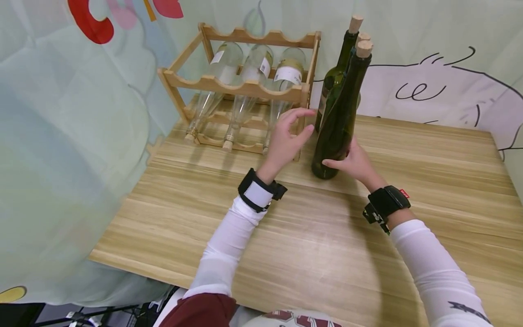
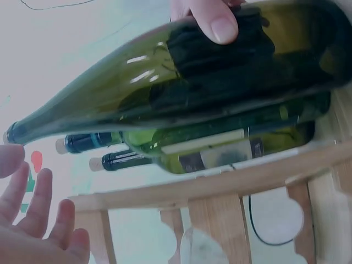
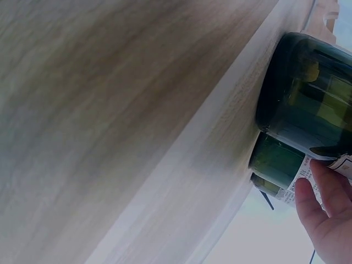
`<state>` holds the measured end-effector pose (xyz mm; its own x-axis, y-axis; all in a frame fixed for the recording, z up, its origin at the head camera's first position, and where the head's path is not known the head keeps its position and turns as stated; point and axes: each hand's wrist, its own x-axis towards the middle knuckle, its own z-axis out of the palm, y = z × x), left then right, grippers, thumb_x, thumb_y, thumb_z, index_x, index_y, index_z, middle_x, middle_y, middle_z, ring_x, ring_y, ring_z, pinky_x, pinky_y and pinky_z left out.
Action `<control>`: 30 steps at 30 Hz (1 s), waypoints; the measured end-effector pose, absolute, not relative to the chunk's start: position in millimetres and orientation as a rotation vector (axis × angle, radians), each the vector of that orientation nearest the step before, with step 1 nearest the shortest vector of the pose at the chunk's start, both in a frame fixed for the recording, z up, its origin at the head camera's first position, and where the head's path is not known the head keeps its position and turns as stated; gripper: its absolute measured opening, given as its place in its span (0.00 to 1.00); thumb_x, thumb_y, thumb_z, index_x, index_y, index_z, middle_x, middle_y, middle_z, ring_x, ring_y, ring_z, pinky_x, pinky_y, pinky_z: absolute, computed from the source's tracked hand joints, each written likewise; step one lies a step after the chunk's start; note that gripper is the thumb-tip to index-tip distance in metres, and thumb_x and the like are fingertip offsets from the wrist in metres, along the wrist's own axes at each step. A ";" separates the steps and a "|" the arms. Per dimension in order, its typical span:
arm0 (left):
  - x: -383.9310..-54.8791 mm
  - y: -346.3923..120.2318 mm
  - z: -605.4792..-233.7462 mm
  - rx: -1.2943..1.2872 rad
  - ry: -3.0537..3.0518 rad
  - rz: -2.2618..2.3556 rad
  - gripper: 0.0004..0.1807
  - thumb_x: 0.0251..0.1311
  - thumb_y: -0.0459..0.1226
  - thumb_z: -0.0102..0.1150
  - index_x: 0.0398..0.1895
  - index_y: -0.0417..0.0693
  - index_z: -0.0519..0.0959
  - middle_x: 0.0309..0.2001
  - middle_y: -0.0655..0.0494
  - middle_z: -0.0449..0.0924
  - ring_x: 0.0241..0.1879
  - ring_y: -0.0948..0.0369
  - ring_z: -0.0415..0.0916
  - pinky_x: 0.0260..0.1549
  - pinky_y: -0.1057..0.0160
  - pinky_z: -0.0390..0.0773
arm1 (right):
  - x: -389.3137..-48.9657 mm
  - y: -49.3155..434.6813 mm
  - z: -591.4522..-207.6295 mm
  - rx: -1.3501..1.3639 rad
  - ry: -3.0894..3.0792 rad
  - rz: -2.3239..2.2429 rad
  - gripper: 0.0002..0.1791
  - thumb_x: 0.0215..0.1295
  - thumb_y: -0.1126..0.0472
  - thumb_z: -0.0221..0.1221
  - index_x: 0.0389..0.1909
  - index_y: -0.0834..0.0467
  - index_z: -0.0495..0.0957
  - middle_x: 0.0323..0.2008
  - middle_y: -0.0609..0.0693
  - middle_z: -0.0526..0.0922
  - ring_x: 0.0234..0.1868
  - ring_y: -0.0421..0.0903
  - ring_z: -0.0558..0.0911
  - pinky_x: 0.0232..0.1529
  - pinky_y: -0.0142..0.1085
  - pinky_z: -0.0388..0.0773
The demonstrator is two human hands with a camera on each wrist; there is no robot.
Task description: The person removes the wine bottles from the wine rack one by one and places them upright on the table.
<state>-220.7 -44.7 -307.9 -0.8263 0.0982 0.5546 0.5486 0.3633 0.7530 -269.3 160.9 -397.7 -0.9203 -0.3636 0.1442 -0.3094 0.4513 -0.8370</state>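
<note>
Right hand (image 1: 354, 162): I grip the foremost dark green bottle (image 1: 338, 119) low on its body, fingers round the side, thumb laid across the front. The bottle is corked and held neck up at the bench (image 1: 171, 218), right of the rack; whether its base bears on the wood I cannot tell. Left hand (image 1: 287, 138): fingers spread and slightly bent, holding nothing, just beside that bottle on its left and apart from it.

Two further green bottles (image 1: 332, 81), corked and labelled, stand close behind the one I hold. To the left, the wooden rack (image 1: 209, 83) carries three clear bottles (image 1: 254, 66) on its lower tier, lying side by side, necks toward me, corks in place. Both my wrists wear black straps (image 1: 386, 203) over or beside white sleeves (image 1: 230, 231). A printed cloth (image 1: 457, 97) hangs behind the bench.
</note>
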 end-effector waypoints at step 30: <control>-217.8 -86.6 -361.9 -0.408 -2.283 -1.219 0.17 0.47 0.34 0.61 0.43 0.40 0.75 0.57 0.44 0.65 0.58 0.51 0.61 0.58 0.56 0.58 | -267.7 161.7 -396.1 -0.555 2.657 -1.426 0.57 0.38 0.47 0.69 0.66 0.38 0.41 0.64 0.53 0.59 0.62 0.53 0.62 0.58 0.51 0.60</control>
<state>-217.8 -86.6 -361.9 -0.8218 0.0219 0.5693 0.4851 0.5508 0.6792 -267.7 161.7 -396.1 -0.9318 -0.3484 0.1024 -0.2778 0.5026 -0.8187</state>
